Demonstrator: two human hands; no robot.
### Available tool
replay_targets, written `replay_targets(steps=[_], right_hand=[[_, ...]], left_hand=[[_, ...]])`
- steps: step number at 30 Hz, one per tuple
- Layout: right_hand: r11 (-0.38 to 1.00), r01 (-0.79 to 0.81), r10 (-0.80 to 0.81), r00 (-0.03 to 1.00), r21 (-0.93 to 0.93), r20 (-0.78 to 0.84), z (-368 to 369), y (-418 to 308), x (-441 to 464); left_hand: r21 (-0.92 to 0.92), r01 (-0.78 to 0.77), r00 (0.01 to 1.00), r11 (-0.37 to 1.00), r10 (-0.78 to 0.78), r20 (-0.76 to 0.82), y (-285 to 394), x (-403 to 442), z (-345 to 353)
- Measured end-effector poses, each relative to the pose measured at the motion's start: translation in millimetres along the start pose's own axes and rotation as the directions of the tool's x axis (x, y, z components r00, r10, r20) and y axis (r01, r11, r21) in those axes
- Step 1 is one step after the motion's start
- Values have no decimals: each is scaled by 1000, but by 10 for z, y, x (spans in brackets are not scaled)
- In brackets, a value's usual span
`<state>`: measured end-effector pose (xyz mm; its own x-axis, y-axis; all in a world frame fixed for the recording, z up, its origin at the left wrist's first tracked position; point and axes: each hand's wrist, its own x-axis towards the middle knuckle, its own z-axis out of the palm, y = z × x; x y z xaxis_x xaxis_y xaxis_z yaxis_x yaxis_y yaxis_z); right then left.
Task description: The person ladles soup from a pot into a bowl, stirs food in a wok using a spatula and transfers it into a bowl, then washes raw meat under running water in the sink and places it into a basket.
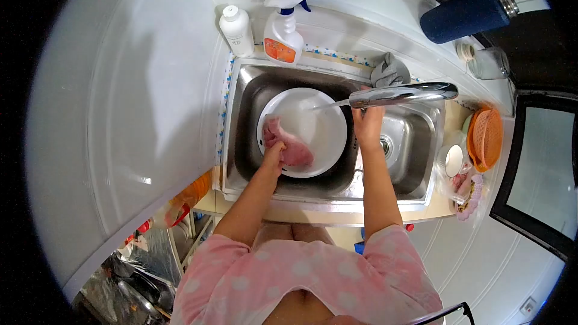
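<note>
A white basin with cloudy water stands in the large left bowl of the steel sink. My left hand grips a piece of pink raw meat at the basin's left side. My right hand is raised beside the chrome faucet, above the divider between the bowls. The faucet hides part of it, and its fingertips cannot be made out. A thin stream of water runs from the faucet into the basin.
Behind the sink stand a white bottle, a spray bottle and a grey container. Orange baskets, a white cup and a plastic bag are at the right. A dark blue flask lies upper right.
</note>
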<state>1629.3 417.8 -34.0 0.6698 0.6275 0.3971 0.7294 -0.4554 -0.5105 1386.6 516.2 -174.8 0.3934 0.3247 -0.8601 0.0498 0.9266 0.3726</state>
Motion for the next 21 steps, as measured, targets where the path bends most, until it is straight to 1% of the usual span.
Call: replay_targets(steps=[1,2,5,6,9,10,12,13,15,16,17,18,19,20,21], right_hand=[[1000,11,-13,998,27,63,-3,43,18],[996,-31,25,997,81,75,-1,77,9],[966,-203,205,979,161,7,-75,-2,89],[968,-175,180,984,178,-9,-80,-70,133],[994,24,-8,989,105,-146,-186,-409,37],[996,89,-89,991,-7,-96,-119,-409,-124],[989,140,-137,989,-48,52,129,-408,-342],[984,168,-159,980,-67,121,235,-401,-421],[980,198,-193,971,-16,143,409,-346,-536],[977,213,-212,964,15,157,518,-307,-603],[990,75,-103,964,119,247,658,-270,-688],[976,-77,1,939,206,345,841,-198,-779],[934,-230,90,892,274,443,1041,-93,-859],[925,-235,106,914,299,393,1260,111,-954],[932,-251,159,931,260,327,1406,291,-980]], left_hand=[[2,1,1000,1000,-1,4,-15,37,-39],[3,4,1000,1000,-4,5,-33,71,-94],[-21,-1,1000,1000,1,2,35,-93,-47],[-32,-5,1000,999,5,3,69,-150,-10],[-1,-12,1000,1000,12,-4,79,-115,-36],[-5,-17,1000,1000,17,-1,61,-77,-65],[-3,-16,1000,1000,16,4,11,-3,-116],[21,-24,999,1000,24,-31,43,-53,-68],[66,-41,993,997,48,-104,112,-111,14],[65,-43,997,997,47,-68,106,-43,-22],[65,-40,998,997,42,-37,89,8,-83],[69,-35,999,997,35,-7,62,41,-147],[46,-41,999,998,41,2,50,49,-167],[25,-50,999,998,50,13,48,44,-153],[4,-59,998,998,59,23,49,34,-134]])
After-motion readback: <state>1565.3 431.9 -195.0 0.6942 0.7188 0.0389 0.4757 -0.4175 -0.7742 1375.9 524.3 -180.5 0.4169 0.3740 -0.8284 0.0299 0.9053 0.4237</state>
